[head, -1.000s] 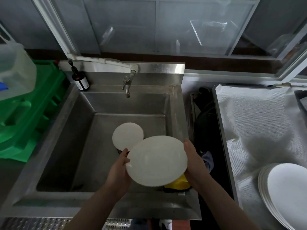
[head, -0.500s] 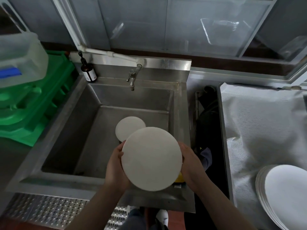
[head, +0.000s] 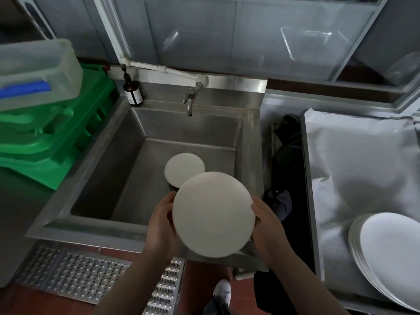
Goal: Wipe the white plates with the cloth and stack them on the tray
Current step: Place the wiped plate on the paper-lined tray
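The left hand (head: 161,220) and right hand (head: 266,223) grip opposite edges of the plate (head: 212,214), fingers curled behind its rim. The plate is held above the sink (head: 127,169), near edge, probably for steady handling. Finished plates (head: 386,258) sit stacked to the right.

Fingers of both the left hand (head: 161,226) and right hand (head: 268,226) hidden behind the held plate (head: 213,214). Second plate (head: 183,170) in the sink partly covered. Plate stack (head: 391,258) at near right cut by the edge. Bottle (head: 133,93) label too small to read.

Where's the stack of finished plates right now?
In the head view, the stack of white plates sits at the lower right on the cloth-covered tray, right of the sink and of the plate held in both hands.
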`<state>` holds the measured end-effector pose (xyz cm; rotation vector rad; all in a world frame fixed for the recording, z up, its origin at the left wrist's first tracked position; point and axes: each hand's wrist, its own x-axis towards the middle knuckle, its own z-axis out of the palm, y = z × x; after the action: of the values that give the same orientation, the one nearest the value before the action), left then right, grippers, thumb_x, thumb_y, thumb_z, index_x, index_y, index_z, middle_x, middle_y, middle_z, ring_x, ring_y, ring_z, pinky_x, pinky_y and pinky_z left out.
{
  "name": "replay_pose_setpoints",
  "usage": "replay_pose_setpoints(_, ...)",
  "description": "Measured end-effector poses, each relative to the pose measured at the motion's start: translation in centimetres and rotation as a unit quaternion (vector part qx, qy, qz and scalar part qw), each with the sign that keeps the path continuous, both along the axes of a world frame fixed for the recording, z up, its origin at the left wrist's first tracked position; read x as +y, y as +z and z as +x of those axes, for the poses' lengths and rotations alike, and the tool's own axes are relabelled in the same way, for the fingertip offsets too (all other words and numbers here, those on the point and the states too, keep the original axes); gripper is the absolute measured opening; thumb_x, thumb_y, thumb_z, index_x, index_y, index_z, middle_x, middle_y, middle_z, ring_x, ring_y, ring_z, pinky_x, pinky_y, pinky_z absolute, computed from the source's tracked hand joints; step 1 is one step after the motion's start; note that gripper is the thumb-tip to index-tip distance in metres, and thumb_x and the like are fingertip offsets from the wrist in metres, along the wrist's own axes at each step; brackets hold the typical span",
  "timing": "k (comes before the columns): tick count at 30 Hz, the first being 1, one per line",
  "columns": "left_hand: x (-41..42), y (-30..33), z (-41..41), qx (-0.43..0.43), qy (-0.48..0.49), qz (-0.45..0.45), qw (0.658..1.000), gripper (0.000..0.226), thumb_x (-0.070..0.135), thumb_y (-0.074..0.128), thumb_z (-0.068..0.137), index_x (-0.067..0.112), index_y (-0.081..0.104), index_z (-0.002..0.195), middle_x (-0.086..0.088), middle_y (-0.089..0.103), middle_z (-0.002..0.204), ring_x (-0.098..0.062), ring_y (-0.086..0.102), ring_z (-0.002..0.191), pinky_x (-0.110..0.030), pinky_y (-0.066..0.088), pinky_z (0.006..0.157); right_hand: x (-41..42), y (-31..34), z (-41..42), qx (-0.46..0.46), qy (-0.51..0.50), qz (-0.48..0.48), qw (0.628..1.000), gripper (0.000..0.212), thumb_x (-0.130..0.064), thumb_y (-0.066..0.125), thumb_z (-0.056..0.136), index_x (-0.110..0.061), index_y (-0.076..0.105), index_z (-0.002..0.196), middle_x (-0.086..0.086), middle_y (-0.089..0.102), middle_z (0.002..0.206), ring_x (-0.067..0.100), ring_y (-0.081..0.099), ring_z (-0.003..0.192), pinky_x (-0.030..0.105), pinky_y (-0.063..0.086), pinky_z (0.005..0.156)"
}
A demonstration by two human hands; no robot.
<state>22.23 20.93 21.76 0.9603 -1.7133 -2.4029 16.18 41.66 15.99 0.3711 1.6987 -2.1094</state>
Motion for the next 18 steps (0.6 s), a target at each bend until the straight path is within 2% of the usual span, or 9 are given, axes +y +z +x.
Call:
replay_pose_setpoints(2,-0.4,-0.5,0.9,-0.004,-0.007,-0.024,1.0,0.036,0.013,0.034,0.103,0.018,0.07,0.104,0.001,0.077,0.095,-0.019,0.071,0.095,-0.035,0.05,0.08,0.2,0.2,1.1,0.004,-0.016,0.001,1.0,0.041,-0.039,0.054,0.088,-0.021,0.063,0.124,0.007,0.064,0.122,0.029,0.06,0.11,0.049,0.05,0.085)
replay_pose_setpoints(4,-0.6,-0.8,1.8,-0.011,-0.02,-0.036,0.999,0.036,0.01,0.033,0.104,0.029,0.062,0.094,0.019,0.074,0.078,0.004,0.069,0.077,-0.024,0.048,0.074,0.7,0.4,2.2,0.008,-0.04,0.009,0.999,0.037,-0.038,0.057,0.086,-0.023,0.065,0.119,0.004,0.064,0.117,0.028,0.059,0.107,0.047,0.048,0.083)
replay_pose_setpoints(5,-0.6,-0.7,2.4,-0.016,-0.03,-0.042,0.999,0.035,0.01,0.034,0.104,0.032,0.06,0.094,0.023,0.074,0.077,0.007,0.068,0.074,-0.023,0.047,0.072,0.9,0.5,3.0,0.008,-0.045,0.013,0.999,0.035,-0.036,0.057,0.087,-0.024,0.065,0.118,0.002,0.066,0.116,0.026,0.06,0.107,0.046,0.048,0.084)
replay_pose_setpoints(7,-0.8,-1.4,3.6,-0.031,-0.054,-0.05,0.997,0.027,0.014,0.04,0.104,0.033,0.06,0.099,0.018,0.075,0.086,0.002,0.07,0.083,-0.022,0.048,0.073,1.3,0.9,4.6,0.013,-0.057,0.028,0.998,0.025,-0.026,0.053,0.095,-0.024,0.066,0.116,0.001,0.068,0.115,0.023,0.063,0.103,0.044,0.049,0.084)
replay_pose_setpoints(9,-1.0,-1.8,4.6,-0.045,-0.064,-0.056,0.995,0.018,0.019,0.046,0.103,0.028,0.06,0.111,0.013,0.073,0.101,-0.006,0.068,0.098,-0.025,0.05,0.079,1.5,1.5,6.0,0.017,-0.066,0.033,0.997,0.023,-0.015,0.049,0.098,-0.021,0.07,0.104,0.005,0.07,0.106,0.023,0.062,0.095,0.039,0.046,0.079)
replay_pose_setpoints(11,-0.9,-2.2,5.7,-0.046,-0.103,-0.075,0.991,0.026,0.026,0.048,0.101,0.022,0.061,0.123,0.006,0.072,0.115,-0.014,0.066,0.11,-0.032,0.051,0.091,1.8,2.2,7.7,0.019,-0.076,0.048,0.996,0.028,-0.014,0.048,0.097,-0.025,0.074,0.092,0.008,0.071,0.102,0.022,0.063,0.091,0.041,0.047,0.078)
replay_pose_setpoints(13,-0.4,-2.1,6.9,-0.041,-0.129,-0.095,0.986,0.037,0.034,0.05,0.096,0.025,0.059,0.131,0.006,0.069,0.123,-0.014,0.064,0.115,-0.037,0.05,0.097,2.2,2.5,9.2,0.019,-0.074,0.067,0.995,0.029,-0.016,0.049,0.096,-0.029,0.074,0.093,0.004,0.072,0.103,0.023,0.066,0.096,0.047,0.051,0.084)
replay_pose_setpoints(16,0.6,-2.1,8.4,-0.032,-0.122,-0.107,0.986,0.05,0.035,0.05,0.086,0.024,0.056,0.134,0.007,0.067,0.127,-0.016,0.062,0.116,-0.038,0.051,0.094,3.2,3.1,11.3,0.01,-0.104,0.065,0.992,0.025,-0.013,0.049,0.097,-0.025,0.072,0.097,-0.002,0.073,0.1,0.019,0.067,0.095,0.042,0.052,0.084)
replay_pose_setpoints(18,1.4,-2.5,8.8,-0.034,-0.12,-0.101,0.987,0.044,0.024,0.049,0.089,0.021,0.056,0.132,0.006,0.069,0.123,-0.018,0.064,0.113,-0.035,0.051,0.088,4.1,3.5,12.3,0.015,-0.105,0.054,0.993,0.024,-0.012,0.048,0.098,-0.02,0.071,0.097,0.006,0.072,0.101,0.017,0.066,0.092,0.036,0.051,0.08)
